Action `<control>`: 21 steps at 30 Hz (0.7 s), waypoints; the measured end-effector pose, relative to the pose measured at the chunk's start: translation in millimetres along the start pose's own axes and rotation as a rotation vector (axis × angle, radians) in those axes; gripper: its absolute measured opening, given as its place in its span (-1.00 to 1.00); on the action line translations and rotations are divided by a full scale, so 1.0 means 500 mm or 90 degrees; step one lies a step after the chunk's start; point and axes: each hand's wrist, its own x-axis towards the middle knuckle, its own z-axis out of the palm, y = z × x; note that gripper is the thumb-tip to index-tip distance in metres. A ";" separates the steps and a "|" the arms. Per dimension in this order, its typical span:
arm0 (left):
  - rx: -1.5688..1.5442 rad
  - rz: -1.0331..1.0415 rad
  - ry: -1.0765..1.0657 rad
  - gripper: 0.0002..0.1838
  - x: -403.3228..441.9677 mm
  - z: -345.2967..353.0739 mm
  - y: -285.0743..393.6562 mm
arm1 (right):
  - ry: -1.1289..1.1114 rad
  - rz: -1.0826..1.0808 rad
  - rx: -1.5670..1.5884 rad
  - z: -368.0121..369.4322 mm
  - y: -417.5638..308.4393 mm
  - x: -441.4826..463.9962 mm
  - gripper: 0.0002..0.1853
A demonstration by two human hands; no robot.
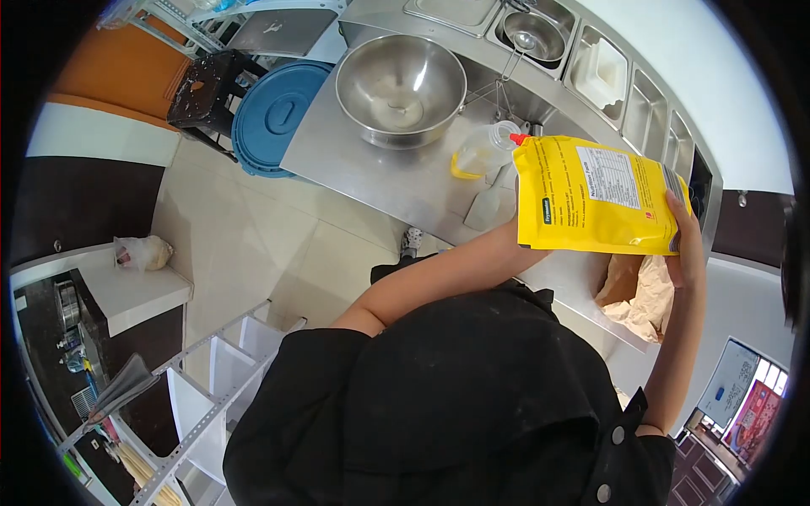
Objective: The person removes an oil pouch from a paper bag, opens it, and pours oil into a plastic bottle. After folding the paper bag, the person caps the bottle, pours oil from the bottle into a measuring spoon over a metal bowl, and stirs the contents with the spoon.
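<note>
My right hand [688, 243] clamps the yellow pouch [603, 202] at three o'clock; I can't tell my hidden left hand's grip. I'd keep the spout [518, 138] steady by the bottle [474, 154].

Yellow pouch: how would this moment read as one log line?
right hand: holds yellow pouch; left hand: hidden behind pouch; red spout: close to clear bottle, contact unclear; metal bowl: on counter

Bright, even light here, I note. Soft glints on steel bowl [401, 91], 12 o'clock. Edges bowed, corners black.
</note>
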 end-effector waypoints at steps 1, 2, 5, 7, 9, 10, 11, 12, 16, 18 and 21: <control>-0.004 0.000 -0.004 -0.55 0.001 -0.002 -0.001 | 0.001 -0.001 0.000 -0.001 0.001 0.001 -0.51; -0.009 0.001 -0.008 -0.55 -0.002 -0.005 0.000 | 0.002 -0.003 0.000 -0.002 0.002 0.002 -0.51; -0.021 0.003 -0.021 -0.54 0.004 -0.009 0.003 | -0.003 -0.002 -0.002 -0.001 0.000 0.004 -0.51; -0.030 0.003 -0.030 -0.54 0.003 -0.014 0.006 | -0.006 -0.002 -0.003 -0.001 -0.001 0.004 -0.50; -0.038 0.004 -0.038 -0.53 0.004 -0.017 0.007 | -0.007 -0.001 -0.002 0.000 -0.001 0.006 -0.49; -0.042 0.004 -0.042 -0.53 0.004 -0.019 0.007 | -0.006 -0.001 0.000 0.000 0.000 0.006 -0.49; -0.046 0.004 -0.046 -0.53 0.005 -0.021 0.009 | -0.006 0.000 0.002 -0.001 0.000 0.006 -0.49; -0.050 0.004 -0.050 -0.52 0.005 -0.023 0.012 | -0.005 0.001 0.004 -0.001 0.001 0.007 -0.49; -0.067 0.005 -0.064 -0.51 0.002 -0.032 0.016 | -0.024 0.009 0.004 -0.005 -0.002 0.009 -0.47; -0.072 0.006 -0.067 -0.51 0.003 -0.036 0.015 | -0.030 0.013 0.003 -0.007 -0.001 0.011 -0.47; -0.078 0.012 -0.075 -0.53 0.007 -0.038 0.016 | -0.026 0.013 0.007 -0.009 0.004 0.015 -0.48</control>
